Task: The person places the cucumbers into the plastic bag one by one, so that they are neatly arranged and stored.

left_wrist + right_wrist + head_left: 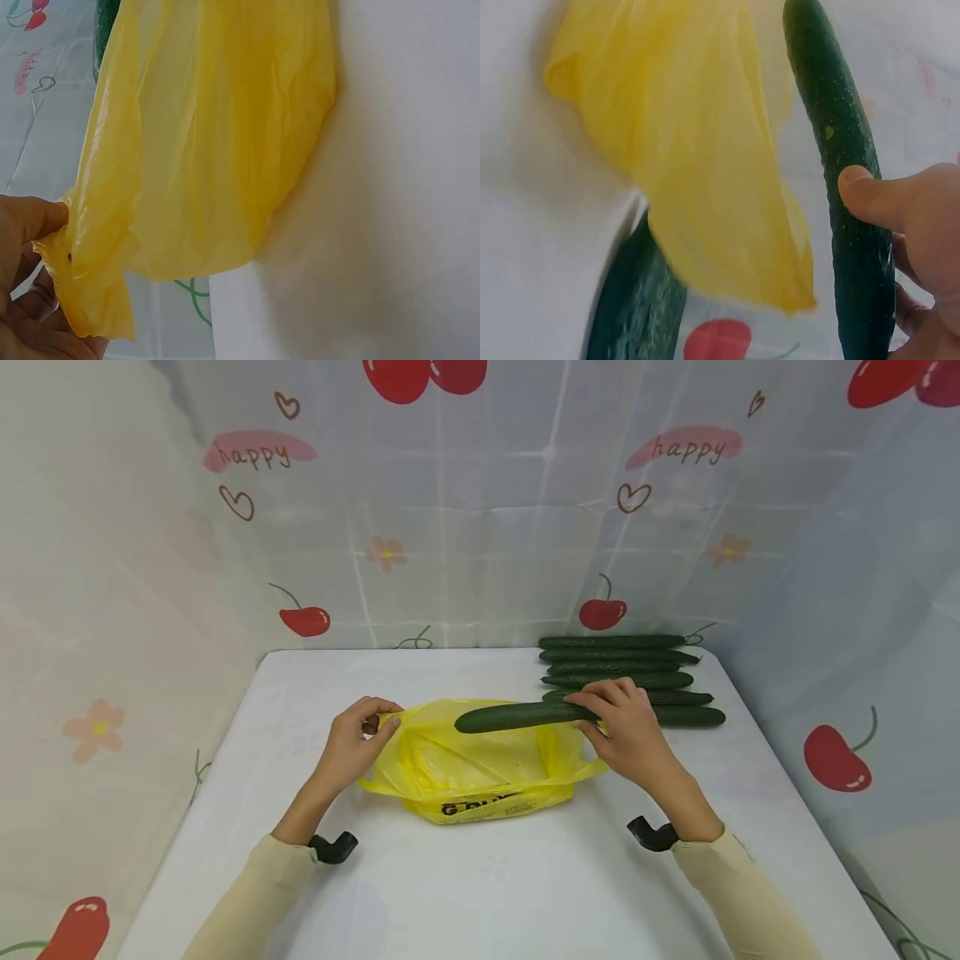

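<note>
A yellow plastic bag with dark print on its front lies on the white table, its mouth spread. My left hand pinches the bag's left edge; in the left wrist view, thumb and fingers grip a bunched corner of it. My right hand holds a long green cucumber near one end, over the bag's opening. The right wrist view shows the thumb pressed along this cucumber, beside the bag. The bag's bottom inside is partly hidden.
Several more cucumbers lie side by side at the table's back right, close by the right hand. A printed curtain closes off the back and both sides of the table.
</note>
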Action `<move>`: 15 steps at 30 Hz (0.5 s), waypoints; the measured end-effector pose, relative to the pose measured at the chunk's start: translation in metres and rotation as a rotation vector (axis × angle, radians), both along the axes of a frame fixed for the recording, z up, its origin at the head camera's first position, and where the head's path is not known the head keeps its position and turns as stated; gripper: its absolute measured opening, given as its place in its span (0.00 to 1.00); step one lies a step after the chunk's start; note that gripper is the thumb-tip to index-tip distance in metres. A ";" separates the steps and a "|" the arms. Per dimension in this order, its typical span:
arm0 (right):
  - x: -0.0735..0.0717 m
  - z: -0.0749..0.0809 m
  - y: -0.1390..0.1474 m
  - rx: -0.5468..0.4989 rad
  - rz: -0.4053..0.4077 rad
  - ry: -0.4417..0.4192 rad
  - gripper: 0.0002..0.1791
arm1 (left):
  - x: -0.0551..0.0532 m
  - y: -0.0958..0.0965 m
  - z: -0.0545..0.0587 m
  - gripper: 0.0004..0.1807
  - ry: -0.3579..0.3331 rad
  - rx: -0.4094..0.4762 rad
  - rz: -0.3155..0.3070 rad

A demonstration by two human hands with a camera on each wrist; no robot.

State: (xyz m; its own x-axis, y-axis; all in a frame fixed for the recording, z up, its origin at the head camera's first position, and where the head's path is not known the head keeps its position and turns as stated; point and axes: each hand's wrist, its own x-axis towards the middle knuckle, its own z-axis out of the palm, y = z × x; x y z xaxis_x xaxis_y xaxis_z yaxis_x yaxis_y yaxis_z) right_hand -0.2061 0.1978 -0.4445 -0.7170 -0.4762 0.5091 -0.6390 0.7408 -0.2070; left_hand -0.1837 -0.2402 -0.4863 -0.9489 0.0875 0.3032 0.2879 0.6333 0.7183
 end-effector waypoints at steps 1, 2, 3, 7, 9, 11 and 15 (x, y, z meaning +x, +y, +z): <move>0.000 0.000 -0.005 0.012 -0.005 -0.007 0.21 | 0.000 0.001 0.000 0.09 -0.002 0.002 -0.001; 0.001 -0.001 -0.009 0.020 -0.009 -0.017 0.21 | 0.000 0.001 0.001 0.09 -0.004 0.004 -0.001; 0.001 -0.002 -0.014 0.027 -0.013 -0.026 0.21 | -0.001 0.002 0.001 0.09 -0.003 0.003 -0.003; 0.000 -0.007 -0.031 0.039 -0.012 -0.050 0.21 | -0.001 0.003 0.002 0.07 0.006 -0.003 -0.002; -0.001 -0.010 -0.039 0.035 -0.015 -0.051 0.21 | -0.001 0.003 0.003 0.06 0.013 -0.005 -0.004; -0.001 -0.013 -0.046 0.031 -0.021 -0.049 0.21 | -0.001 0.003 0.003 0.05 0.015 -0.004 -0.006; 0.000 -0.018 -0.061 0.015 -0.027 -0.073 0.20 | -0.001 0.003 0.004 0.05 0.008 -0.001 -0.003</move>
State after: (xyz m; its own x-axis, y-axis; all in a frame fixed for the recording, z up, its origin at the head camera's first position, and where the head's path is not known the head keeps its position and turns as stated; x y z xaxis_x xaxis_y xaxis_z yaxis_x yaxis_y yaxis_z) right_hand -0.2061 0.1368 -0.4626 -0.7647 -0.4633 0.4478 -0.6024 0.7608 -0.2414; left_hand -0.1849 -0.2367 -0.4826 -0.9461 0.0912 0.3108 0.2960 0.6333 0.7151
